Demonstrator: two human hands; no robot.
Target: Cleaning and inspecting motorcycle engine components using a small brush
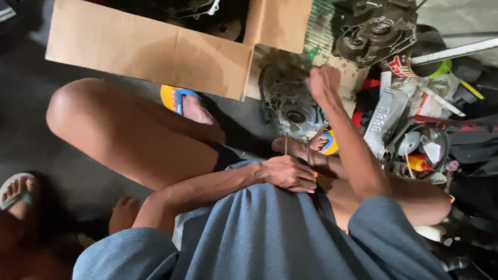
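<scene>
Left hand: I see my left hand curled near my lap, pinching thin rods.
Right hand: my right hand is closed over the engine part; what it grips, I cannot tell.
Engine part: round, grimy grey metal on the floor, at 12 o'clock from my left hand.
Risk: greasy metal could slip, I judge; my sandalled foot sits at 9 o'clock of it.

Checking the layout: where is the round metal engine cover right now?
In the head view, the round metal engine cover lies on the floor centre-right, just below the cardboard box, under the raised right hand and beside the foot in the yellow-and-blue sandal.
</scene>
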